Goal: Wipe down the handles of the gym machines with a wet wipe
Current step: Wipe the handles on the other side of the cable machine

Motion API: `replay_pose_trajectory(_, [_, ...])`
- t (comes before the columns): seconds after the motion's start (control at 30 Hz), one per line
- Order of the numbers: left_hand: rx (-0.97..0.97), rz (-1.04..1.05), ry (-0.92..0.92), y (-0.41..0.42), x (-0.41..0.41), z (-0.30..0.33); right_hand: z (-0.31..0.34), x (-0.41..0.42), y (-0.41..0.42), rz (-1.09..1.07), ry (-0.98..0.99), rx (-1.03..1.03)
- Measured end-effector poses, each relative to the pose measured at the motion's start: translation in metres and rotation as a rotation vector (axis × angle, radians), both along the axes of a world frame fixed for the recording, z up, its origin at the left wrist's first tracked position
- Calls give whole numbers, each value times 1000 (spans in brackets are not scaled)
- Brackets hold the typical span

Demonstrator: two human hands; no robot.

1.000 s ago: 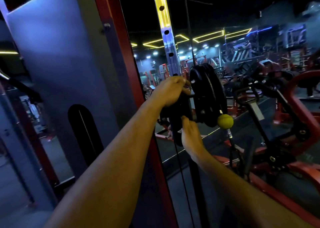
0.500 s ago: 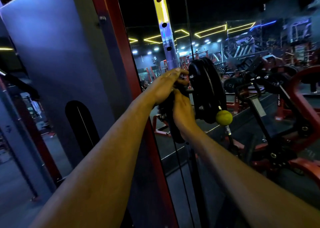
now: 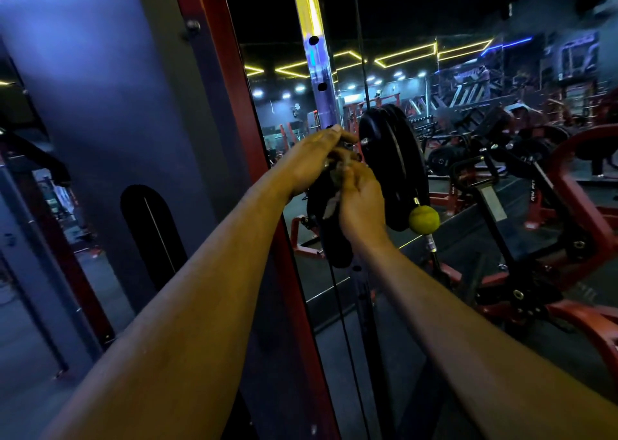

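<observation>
A black handle assembly (image 3: 334, 245) hangs on the cable machine's chrome upright (image 3: 314, 55). My left hand (image 3: 311, 162) grips the top of this assembly, fingers curled over it. Just below and touching it, my right hand (image 3: 363, 205) pinches a pale crumpled wet wipe (image 3: 331, 204) against the black part. The wipe is mostly hidden between my hands. A black round pulley disc (image 3: 394, 165) stands right behind my hands, with a yellow stopper ball (image 3: 424, 219) on the cable below it.
A red frame post (image 3: 234, 105) and a grey weight-stack shroud (image 3: 100, 105) fill the left. A thin black cable (image 3: 344, 339) runs down under the handle. Red and black plate-loaded machines (image 3: 568, 189) crowd the right side. The room is dark with neon ceiling strips.
My right hand has climbed from the lower part of the black assembly up to just under my left hand. My left hand has kept its grip at the top.
</observation>
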State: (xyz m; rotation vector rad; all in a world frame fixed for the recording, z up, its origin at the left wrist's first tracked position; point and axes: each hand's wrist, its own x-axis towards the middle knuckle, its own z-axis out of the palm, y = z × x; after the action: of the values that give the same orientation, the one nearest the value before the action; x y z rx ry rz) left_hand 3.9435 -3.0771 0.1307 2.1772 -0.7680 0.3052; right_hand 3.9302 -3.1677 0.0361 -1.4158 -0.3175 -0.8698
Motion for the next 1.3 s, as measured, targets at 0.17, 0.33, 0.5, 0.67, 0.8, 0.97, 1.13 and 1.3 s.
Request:
replay_pose_trajectory(0.17, [-8, -4, -3, 0, 0, 0, -17, -4, 29, -28, -152, 131])
replay_pose_trajectory(0.33, [8, -8, -12, 1, 8, -1, -59, -9, 3, -26, -216, 26])
replay_pose_trajectory(0.5, [-64, -2, -23, 1, 17, -6, -49, -34, -12, -6, -198, -226])
replay_pose_trajectory(0.67, [-92, 5, -40, 2, 11, -6, 1, -19, -10, -195, -279, -363])
replay_pose_trajectory(0.8, [-137, -1, -14, 1, 9, -5, -6, -16, -13, -282, -383, -373])
replay_pose_trajectory(0.97, [-171, -5, -40, -2, 8, -8, -58, -12, -21, -285, -365, -414])
replay_pose_trajectory(1.13, [-358, -55, -36, -5, 7, -16, -44, -19, -31, -176, -249, -255])
replay_pose_trajectory(1.3, [-384, -72, -103, 1, 11, -20, 15, -13, -24, -289, -437, -302])
